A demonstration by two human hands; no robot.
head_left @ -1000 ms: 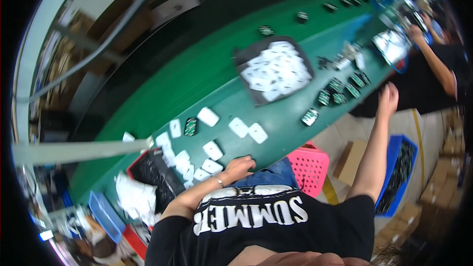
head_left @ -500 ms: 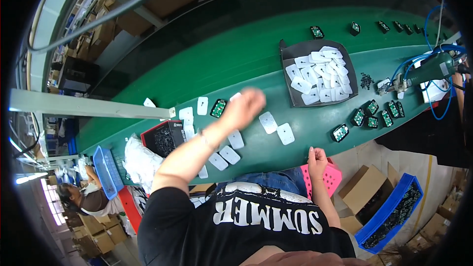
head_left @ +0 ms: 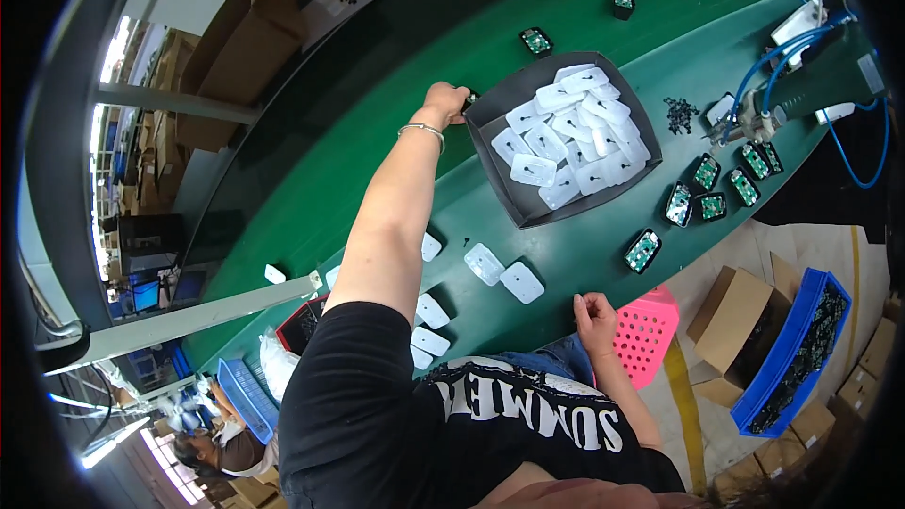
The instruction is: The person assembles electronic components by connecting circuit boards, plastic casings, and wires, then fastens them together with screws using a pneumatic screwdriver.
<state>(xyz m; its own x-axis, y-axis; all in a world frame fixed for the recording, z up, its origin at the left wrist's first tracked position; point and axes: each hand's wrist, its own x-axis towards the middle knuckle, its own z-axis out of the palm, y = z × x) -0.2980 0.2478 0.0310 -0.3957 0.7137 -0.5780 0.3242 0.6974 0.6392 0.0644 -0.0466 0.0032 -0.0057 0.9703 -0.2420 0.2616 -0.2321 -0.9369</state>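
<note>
My left hand (head_left: 444, 105) is stretched out past the near-left corner of a dark grey tray (head_left: 495, 174). Its fingers are closed on a small black case (head_left: 471, 100), which they mostly hide. White plastic cover plates (head_left: 575, 137) with dark marks are heaped in the tray. My right hand (head_left: 596, 322) is held low by the bench's near edge, fingers curled in, nothing visible in them. Between the hands, loose white plates (head_left: 521, 283) lie on the green bench. Several black cases with green circuit boards (head_left: 643, 251) stand to the right.
A pneumatic tool (head_left: 754, 118) with blue hoses is at the right, beside a pile of small black parts (head_left: 681, 115). More cases (head_left: 623, 4) line the green belt (head_left: 377, 94). A pink stool (head_left: 646, 344), open carton (head_left: 731, 320) and blue bin (head_left: 792, 353) are below right.
My left hand has swung away and to the far side, up to the tray's left corner, and now grips a black case. The view has shifted. My right hand stays near the bench edge.
</note>
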